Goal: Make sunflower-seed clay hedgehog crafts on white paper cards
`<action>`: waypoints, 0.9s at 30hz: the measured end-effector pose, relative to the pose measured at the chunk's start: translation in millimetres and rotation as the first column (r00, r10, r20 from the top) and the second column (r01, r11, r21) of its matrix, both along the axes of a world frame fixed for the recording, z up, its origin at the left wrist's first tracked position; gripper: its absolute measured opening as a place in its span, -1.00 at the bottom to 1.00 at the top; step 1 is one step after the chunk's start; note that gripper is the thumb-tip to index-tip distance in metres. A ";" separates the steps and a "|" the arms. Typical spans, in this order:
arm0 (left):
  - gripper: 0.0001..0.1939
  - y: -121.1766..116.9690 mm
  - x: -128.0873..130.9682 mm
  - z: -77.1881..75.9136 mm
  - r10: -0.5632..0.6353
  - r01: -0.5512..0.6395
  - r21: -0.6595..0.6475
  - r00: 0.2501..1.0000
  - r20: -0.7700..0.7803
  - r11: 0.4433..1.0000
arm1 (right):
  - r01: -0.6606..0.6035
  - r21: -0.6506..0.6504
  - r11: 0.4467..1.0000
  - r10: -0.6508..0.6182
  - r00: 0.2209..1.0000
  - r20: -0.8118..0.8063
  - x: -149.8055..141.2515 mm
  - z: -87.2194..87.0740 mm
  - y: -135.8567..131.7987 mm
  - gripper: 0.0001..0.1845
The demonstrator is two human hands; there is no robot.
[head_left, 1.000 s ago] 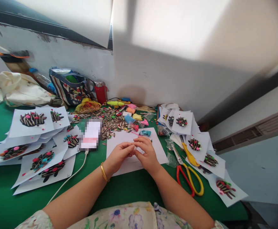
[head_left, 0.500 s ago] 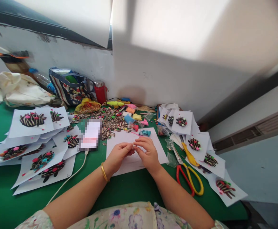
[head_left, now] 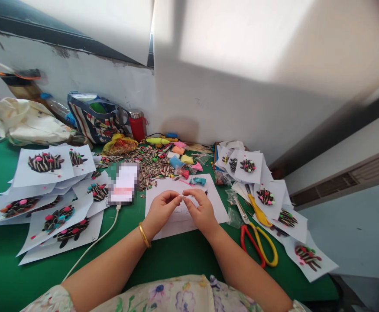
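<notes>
My left hand (head_left: 163,212) and my right hand (head_left: 200,211) meet fingertip to fingertip above a white sheet of paper (head_left: 215,212). Both are closed, thumbs and forefingers pinched together; whatever lies between the fingertips is too small to make out. Faint lines show on the sheet below them. Just beyond my right fingers a small blue packet of clay (head_left: 198,181) rests at the sheet's far edge. Behind the sheet are a heap of striped sunflower seeds (head_left: 150,162) and several coloured clay packets, a yellow one (head_left: 187,160) among them.
Stacked paper sheets with seed pictures (head_left: 54,188) lie left, more pictures (head_left: 267,195) right. Scissors with red and yellow handles (head_left: 257,242) sit beside my right forearm. A phone (head_left: 123,184) with a white cable (head_left: 95,242) lies left. A red flask (head_left: 137,125) and striped bag (head_left: 95,119) stand behind.
The fingers of both hands have shifted: my right fingers have curled in more, and a gap shows between the hands under the touching tips. Objects on the table stay in place.
</notes>
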State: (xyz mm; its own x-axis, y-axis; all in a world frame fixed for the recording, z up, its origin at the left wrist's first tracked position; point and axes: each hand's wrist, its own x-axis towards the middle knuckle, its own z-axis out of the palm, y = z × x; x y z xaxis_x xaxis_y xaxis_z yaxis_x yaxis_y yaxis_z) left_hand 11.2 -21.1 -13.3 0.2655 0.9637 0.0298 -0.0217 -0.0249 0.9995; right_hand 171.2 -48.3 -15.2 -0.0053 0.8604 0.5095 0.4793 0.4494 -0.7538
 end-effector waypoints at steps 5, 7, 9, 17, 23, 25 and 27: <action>-0.74 -1.0 1.5 -2.8 0.035 -0.032 0.074 0.999 -0.041 0.997 | 0.041 -0.056 0.998 -0.040 0.999 0.018 -0.7 -1.3 0.6 -0.84; -0.74 -1.1 1.4 -3.8 0.041 -0.031 0.123 0.996 -0.076 0.992 | 0.051 -0.060 0.997 -0.049 0.998 0.025 -1.4 -1.3 0.6 -0.87; -0.78 -1.0 0.9 -4.0 0.046 -0.025 0.179 0.993 -0.113 0.984 | 0.045 -0.069 0.997 -0.043 0.999 0.033 -2.2 -1.3 0.4 -0.88; -0.83 -0.1 -1.0 -3.8 0.093 -0.066 0.193 0.987 -0.131 0.979 | 0.046 -0.075 0.996 -0.044 0.998 0.037 -3.7 -0.7 -0.8 -0.89; -0.78 0.2 0.1 -4.8 0.079 -0.068 0.153 0.995 -0.068 0.986 | 0.051 -0.100 0.994 -0.052 0.999 -0.012 -0.8 -4.8 0.3 -0.87; -0.79 -0.2 0.9 -4.1 0.078 -0.071 0.142 0.996 -0.047 0.987 | 0.023 -0.120 0.993 -0.026 0.999 -0.029 -0.3 -6.7 0.7 -0.78; -0.79 -0.8 1.5 -3.2 0.079 -0.075 0.129 0.996 -0.031 0.989 | -0.006 -0.129 0.992 0.002 1.000 -0.028 -0.4 -7.8 1.1 -0.78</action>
State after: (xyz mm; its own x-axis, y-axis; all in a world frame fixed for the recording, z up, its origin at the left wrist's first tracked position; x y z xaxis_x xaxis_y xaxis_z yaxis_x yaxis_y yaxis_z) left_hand 12.7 -21.9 -16.6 0.1938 0.9702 0.1456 0.0216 -0.1526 0.9881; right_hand 170.8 -47.2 -23.0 0.0039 0.9191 0.3940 0.4554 0.3492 -0.8189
